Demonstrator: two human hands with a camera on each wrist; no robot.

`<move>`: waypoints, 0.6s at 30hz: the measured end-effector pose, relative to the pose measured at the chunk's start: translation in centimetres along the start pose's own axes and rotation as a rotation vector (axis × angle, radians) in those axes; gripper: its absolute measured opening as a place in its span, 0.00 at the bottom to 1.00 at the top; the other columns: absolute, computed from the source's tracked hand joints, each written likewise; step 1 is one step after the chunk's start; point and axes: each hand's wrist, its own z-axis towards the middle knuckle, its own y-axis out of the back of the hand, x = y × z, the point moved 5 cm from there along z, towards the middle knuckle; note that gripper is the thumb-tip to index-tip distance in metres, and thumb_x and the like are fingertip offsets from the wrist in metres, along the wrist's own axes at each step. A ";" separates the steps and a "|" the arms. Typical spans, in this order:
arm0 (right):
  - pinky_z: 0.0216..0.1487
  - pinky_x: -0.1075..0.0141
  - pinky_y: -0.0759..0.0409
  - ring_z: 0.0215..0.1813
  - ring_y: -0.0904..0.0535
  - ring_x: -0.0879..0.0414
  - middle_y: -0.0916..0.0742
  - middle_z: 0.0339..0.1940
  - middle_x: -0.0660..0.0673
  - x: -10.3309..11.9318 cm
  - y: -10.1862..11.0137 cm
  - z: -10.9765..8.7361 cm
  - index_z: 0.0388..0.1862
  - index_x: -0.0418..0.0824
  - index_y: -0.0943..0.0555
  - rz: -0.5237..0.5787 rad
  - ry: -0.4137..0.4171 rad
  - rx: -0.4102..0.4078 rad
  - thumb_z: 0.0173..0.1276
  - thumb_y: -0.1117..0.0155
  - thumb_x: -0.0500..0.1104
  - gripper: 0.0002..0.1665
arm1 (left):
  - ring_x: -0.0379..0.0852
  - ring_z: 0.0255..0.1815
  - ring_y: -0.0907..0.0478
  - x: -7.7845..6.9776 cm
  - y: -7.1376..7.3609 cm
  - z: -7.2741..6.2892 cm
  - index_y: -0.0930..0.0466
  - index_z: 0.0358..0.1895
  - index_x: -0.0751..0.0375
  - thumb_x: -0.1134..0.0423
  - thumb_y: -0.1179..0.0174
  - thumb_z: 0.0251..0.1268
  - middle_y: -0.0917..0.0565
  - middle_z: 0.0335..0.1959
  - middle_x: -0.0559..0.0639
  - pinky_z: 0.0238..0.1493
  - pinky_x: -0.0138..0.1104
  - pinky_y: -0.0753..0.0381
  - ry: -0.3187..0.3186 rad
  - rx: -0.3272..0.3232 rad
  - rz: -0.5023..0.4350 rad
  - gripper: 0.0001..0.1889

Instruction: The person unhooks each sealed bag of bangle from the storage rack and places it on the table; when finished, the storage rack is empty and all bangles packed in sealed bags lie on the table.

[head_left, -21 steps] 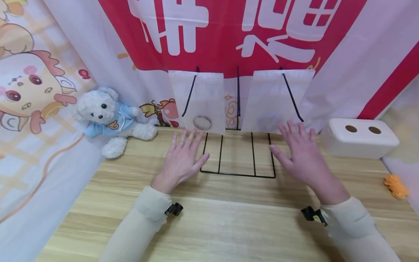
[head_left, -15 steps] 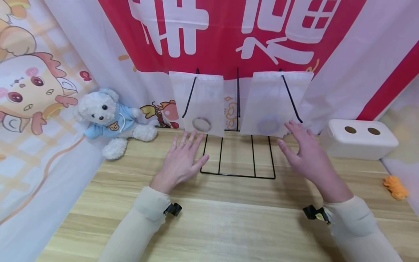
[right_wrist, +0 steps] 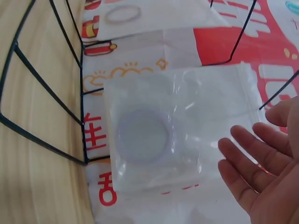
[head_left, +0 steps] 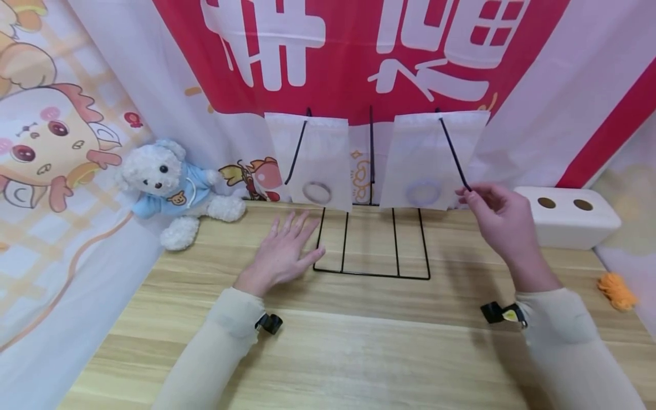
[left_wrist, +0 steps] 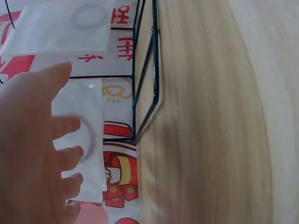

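Note:
Two translucent zip bags hang on a black wire rack (head_left: pixel 372 275), the left bag (head_left: pixel 323 154) and the right bag (head_left: pixel 415 154). Each has a ring-shaped bangle near its bottom, greyish on the left (head_left: pixel 317 193), pale lilac on the right (head_left: pixel 422 193). My left hand (head_left: pixel 279 253) is spread above the table, below the left bag and beside the rack base. My right hand (head_left: pixel 502 225) has thumb and fingertips right at the front end of the right hook (head_left: pixel 455 154). In the right wrist view its fingers (right_wrist: pixel 252 163) bend loosely beside the right bag, nothing between them.
The rack's middle hook (head_left: pixel 372 148) carries no bag. A white plush bear (head_left: pixel 159 171) in a blue hoodie sits at the left. At the right are a white box (head_left: pixel 569 219) with two round holes and a bundle of orange yarn (head_left: pixel 618 291). A printed cloth hangs behind.
My right hand has moved right, from in front of the right bag's lower corner to the hook's end, its fingers bending in. My left hand has drawn slightly down from its bag.

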 end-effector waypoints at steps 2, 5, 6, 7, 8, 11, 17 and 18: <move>0.49 0.86 0.20 0.49 0.15 0.73 0.09 0.48 0.64 -0.4 0.1 0.8 0.63 0.40 0.14 0.034 -0.033 0.003 0.84 0.40 0.55 0.24 | 0.63 0.92 0.62 0.4 -0.4 0.1 0.50 0.90 0.48 0.29 0.59 0.83 0.56 0.92 0.57 0.90 0.59 0.71 0.000 0.019 -0.009 0.42; 0.49 0.84 0.20 0.48 0.15 0.69 0.11 0.46 0.69 -0.8 0.5 2.0 0.65 0.40 0.15 0.078 -0.064 -0.008 0.84 0.41 0.56 0.25 | 0.63 0.92 0.63 0.8 -1.0 0.3 0.49 0.90 0.49 0.30 0.58 0.83 0.56 0.92 0.58 0.89 0.60 0.72 -0.008 0.058 -0.017 0.43; 0.49 0.84 0.19 0.48 0.15 0.68 0.12 0.46 0.68 -0.9 0.5 2.3 0.66 0.40 0.15 0.097 -0.070 -0.016 0.84 0.41 0.56 0.25 | 0.64 0.92 0.64 0.9 -1.2 0.4 0.49 0.90 0.49 0.30 0.57 0.83 0.57 0.92 0.58 0.89 0.61 0.73 -0.012 0.072 -0.019 0.43; 0.50 0.83 0.19 0.48 0.15 0.67 0.12 0.46 0.68 -1.0 0.6 2.7 0.66 0.40 0.15 0.111 -0.075 -0.023 0.84 0.41 0.56 0.25 | 0.63 0.92 0.65 1.0 -1.4 0.5 0.50 0.90 0.49 0.30 0.57 0.83 0.57 0.92 0.58 0.89 0.61 0.73 -0.016 0.087 -0.017 0.43; 0.49 0.82 0.19 0.48 0.15 0.65 0.12 0.47 0.67 -1.1 0.7 3.0 0.66 0.40 0.15 0.133 -0.085 -0.028 0.84 0.40 0.56 0.25 | 0.63 0.92 0.65 1.1 -1.6 0.5 0.50 0.90 0.50 0.30 0.56 0.83 0.58 0.92 0.57 0.89 0.62 0.73 -0.022 0.101 -0.014 0.43; 0.48 0.81 0.18 0.48 0.15 0.63 0.12 0.49 0.63 -1.5 0.7 4.0 0.66 0.41 0.15 0.182 -0.115 -0.041 0.84 0.40 0.55 0.25 | 0.65 0.92 0.66 1.4 -2.1 0.7 0.51 0.90 0.48 0.32 0.56 0.84 0.60 0.92 0.57 0.89 0.64 0.69 -0.037 0.140 -0.018 0.42; 0.46 0.78 0.18 0.46 0.16 0.62 0.12 0.50 0.59 -1.8 1.1 6.0 0.66 0.45 0.14 0.232 -0.178 -0.104 0.82 0.37 0.58 0.25 | 0.67 0.92 0.64 1.5 -2.8 1.1 0.53 0.91 0.44 0.34 0.54 0.85 0.59 0.92 0.60 0.89 0.65 0.65 -0.042 0.218 -0.074 0.40; 0.46 0.78 0.18 0.46 0.17 0.62 0.12 0.49 0.59 -1.8 1.3 6.4 0.65 0.45 0.14 0.245 -0.187 -0.118 0.81 0.36 0.59 0.25 | 0.67 0.92 0.64 1.5 -2.8 1.1 0.53 0.91 0.44 0.34 0.54 0.85 0.58 0.92 0.60 0.89 0.65 0.64 -0.040 0.233 -0.080 0.40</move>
